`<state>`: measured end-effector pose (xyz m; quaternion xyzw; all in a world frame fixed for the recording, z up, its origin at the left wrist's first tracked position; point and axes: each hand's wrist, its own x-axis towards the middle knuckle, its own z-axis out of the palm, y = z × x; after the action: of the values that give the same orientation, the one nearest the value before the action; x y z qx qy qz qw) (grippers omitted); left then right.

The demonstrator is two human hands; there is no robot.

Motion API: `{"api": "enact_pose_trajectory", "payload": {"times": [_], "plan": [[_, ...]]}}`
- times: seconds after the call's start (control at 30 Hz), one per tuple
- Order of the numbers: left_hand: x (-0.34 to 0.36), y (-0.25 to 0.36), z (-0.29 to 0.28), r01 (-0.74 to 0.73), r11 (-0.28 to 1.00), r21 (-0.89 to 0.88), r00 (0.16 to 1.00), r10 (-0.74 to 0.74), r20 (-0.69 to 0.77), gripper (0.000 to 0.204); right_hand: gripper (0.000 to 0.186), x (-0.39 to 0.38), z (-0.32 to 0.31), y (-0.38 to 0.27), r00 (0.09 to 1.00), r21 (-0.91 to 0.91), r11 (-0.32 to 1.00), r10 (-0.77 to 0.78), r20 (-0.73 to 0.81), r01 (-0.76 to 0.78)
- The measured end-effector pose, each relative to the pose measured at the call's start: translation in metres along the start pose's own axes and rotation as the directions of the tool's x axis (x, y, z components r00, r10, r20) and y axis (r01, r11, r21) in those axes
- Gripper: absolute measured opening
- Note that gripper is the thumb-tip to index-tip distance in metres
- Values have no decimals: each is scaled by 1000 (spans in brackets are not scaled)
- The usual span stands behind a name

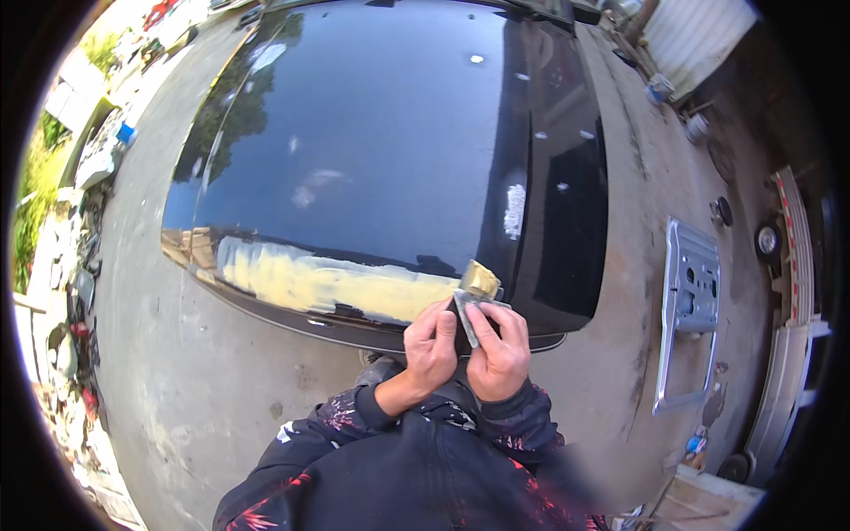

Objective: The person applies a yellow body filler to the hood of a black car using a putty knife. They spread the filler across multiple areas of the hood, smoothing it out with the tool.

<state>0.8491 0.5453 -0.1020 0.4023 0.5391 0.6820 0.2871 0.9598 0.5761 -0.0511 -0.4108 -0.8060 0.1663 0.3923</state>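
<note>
Both hands meet over the near edge of a black car hood (381,150). My right hand (500,361) is closed on a grey, flat putty spreader (467,317), its thumb pressed on the face. A thick lump of yellow-beige body filler (479,280) sits at the spreader's far end. My left hand (430,352) is closed beside it, fingertips against a dark flat piece between the hands; its full shape is hidden. Left of the hands, a wide smeared band of pale yellow filler (328,281) runs along the hood's near edge.
White and grey patches, including a rough one (513,212), dot the hood. A bare metal door-like panel (689,305) lies on the concrete floor (230,380) at right. Beyond it are a wheel (768,239) and a long pale vehicle part (779,398). Assorted clutter lines the left side.
</note>
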Motion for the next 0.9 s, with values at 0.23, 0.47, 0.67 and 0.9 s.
{"api": "enact_pose_trajectory", "payload": {"times": [0.23,0.47,0.67,0.9], "plan": [[12,-1,15,-82,990,114,987,97,-132,37,44,6,-24,39,977,153,988,-3,212,-31],[18,2,-34,20,984,-175,902,-93,-421,40,27,31,-9,78,930,464,813,247,272,-352],[-7,-2,-114,58,964,-259,793,-202,-574,43,28,66,58,60,907,537,742,241,346,-402],[-14,-25,-253,121,905,-408,709,-367,-602,44,28,90,165,-1,891,598,674,228,392,-435]]}}
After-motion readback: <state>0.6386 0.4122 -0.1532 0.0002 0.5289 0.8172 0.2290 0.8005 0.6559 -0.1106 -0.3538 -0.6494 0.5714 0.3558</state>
